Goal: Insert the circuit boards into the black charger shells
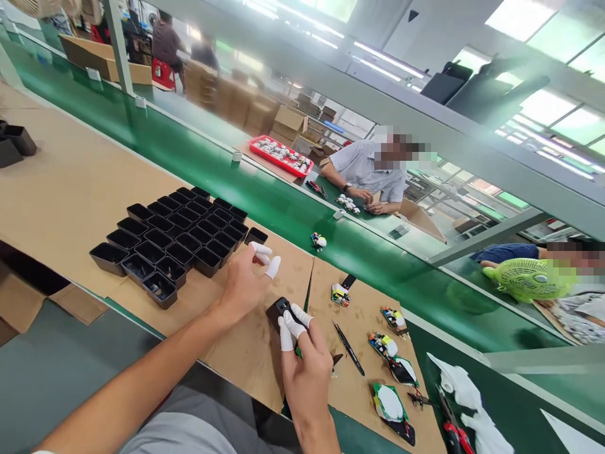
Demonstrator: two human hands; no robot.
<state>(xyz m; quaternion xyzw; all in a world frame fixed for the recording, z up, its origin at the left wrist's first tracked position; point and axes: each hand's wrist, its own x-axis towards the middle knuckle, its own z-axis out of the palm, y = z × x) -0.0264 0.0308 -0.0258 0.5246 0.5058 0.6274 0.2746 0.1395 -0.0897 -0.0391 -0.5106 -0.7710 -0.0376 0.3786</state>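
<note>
White finger cots cover fingertips on both hands. My left hand (248, 277) is open, thumb and fingers apart, holding nothing. Just behind its fingertips stands a single black plastic case (256, 235); whether they touch I cannot tell. My right hand (307, 359) pinches a small black plastic housing (280, 308) with slots in its top, low over the cardboard. A bit of green shows under those fingers, mostly hidden. Left of my hands, rows of open black cases (182, 230) stand close together, and the nearest few hold parts inside.
To the right lie circuit boards (390, 403), black tweezers (348, 348), red-handled pliers (456, 435) and white cloth (458, 384). A green conveyor belt (278, 217) runs behind, carrying one board (318, 240). Across it, a co-worker (373, 170) sits beside a red tray (302, 169).
</note>
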